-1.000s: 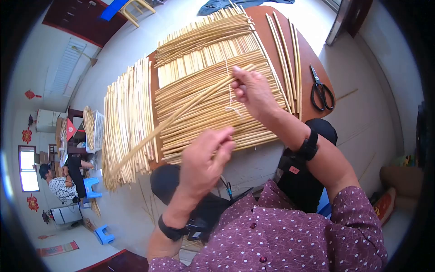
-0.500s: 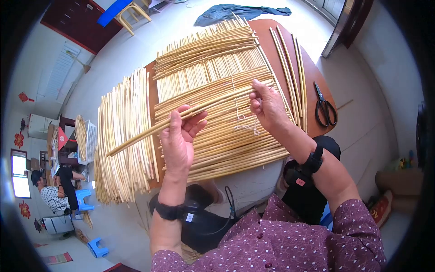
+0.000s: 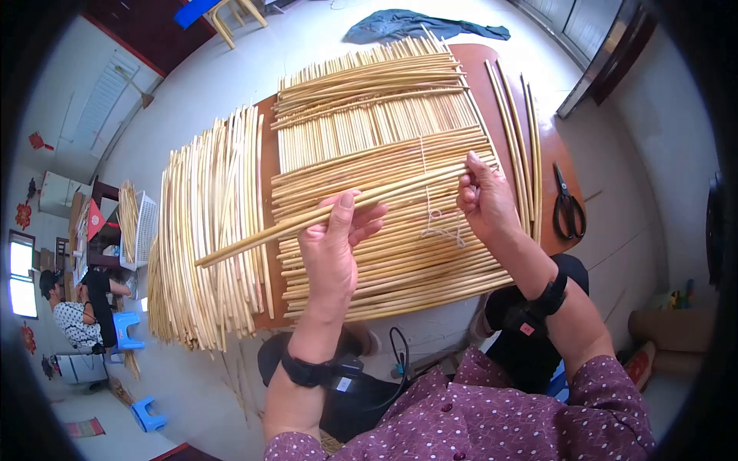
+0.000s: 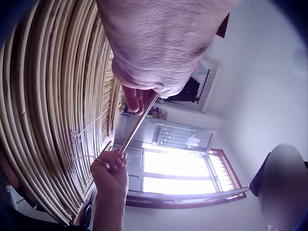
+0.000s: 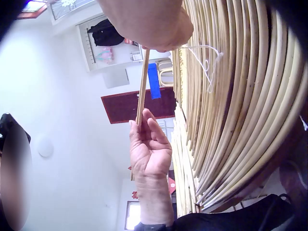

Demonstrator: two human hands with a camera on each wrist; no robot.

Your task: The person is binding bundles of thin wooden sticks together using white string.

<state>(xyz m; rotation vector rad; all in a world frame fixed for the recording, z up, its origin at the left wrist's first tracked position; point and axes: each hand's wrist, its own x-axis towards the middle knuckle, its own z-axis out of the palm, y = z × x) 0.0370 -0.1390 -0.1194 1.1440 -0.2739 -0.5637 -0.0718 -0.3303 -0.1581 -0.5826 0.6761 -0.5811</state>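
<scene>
Two or so thin sticks (image 3: 269, 233), held together, slant above the stick mat (image 3: 369, 269). My left hand (image 3: 332, 250) holds them near their middle between thumb and fingers, the other fingers loosely bent. At their upper right end my right hand (image 3: 489, 201) pinches them with thumb and curled fingers. A white string (image 3: 427, 184) crosses the mat and lies in loops beside the right hand. In the right wrist view the left hand (image 5: 153, 154) has the sticks (image 5: 143, 91) against its thumb. The left wrist view shows the right hand (image 4: 110, 171) at the far end.
A pile of pale sticks (image 3: 207, 230) lies left on the brown table (image 3: 560, 150). Several loose sticks (image 3: 513, 131) and black scissors (image 3: 569, 215) are at the right. More sticks (image 3: 373, 84) lie across the mat's far part. A person (image 3: 73, 315) sits at far left.
My left hand has risen from below the sticks and taken hold of them; its thumb now lies over them. Both hands and the sticks appear farther right as the head view has shifted.
</scene>
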